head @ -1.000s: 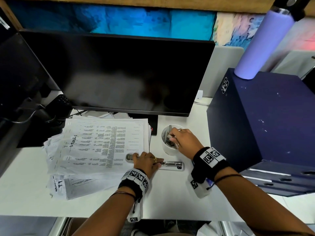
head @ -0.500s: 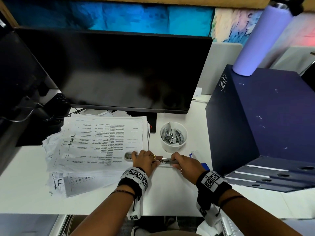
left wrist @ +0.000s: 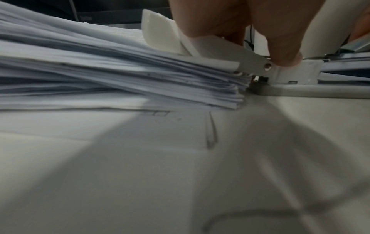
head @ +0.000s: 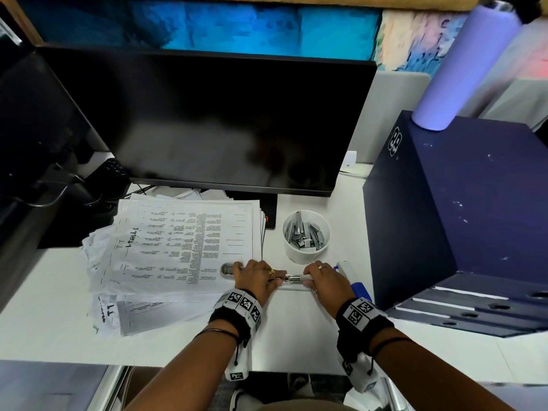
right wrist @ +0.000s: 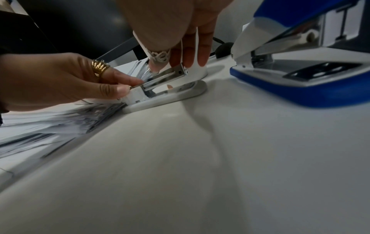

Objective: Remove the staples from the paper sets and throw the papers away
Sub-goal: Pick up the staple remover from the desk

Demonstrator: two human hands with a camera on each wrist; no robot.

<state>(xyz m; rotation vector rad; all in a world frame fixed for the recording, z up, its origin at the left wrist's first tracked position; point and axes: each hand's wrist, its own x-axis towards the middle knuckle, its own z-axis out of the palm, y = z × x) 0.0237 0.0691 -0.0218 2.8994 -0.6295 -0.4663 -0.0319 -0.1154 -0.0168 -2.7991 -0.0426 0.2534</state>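
Observation:
A thick pile of printed paper sets [head: 184, 247] lies on the white desk left of centre, also seen side-on as the paper pile [left wrist: 100, 71]. A white stapler [head: 292, 279] lies swung open, with its lid resting on the pile's right corner. My left hand [head: 258, 277] pinches the stapler [left wrist: 220, 52] at its hinge. My right hand [head: 324, 278] grips the far end of the stapler's metal magazine [right wrist: 166, 77] from above. A white cup [head: 296, 256] of staple strips stands just behind the hands.
A blue and white stapler [right wrist: 310, 71] sits close to the right of my right hand. A dark blue box [head: 459, 218] with a lavender bottle [head: 462, 69] on it fills the right side. A black monitor [head: 222, 120] stands behind the papers.
My right hand left the cup of staples and came down onto the right end of the open stapler. The left hand stayed at the hinge.

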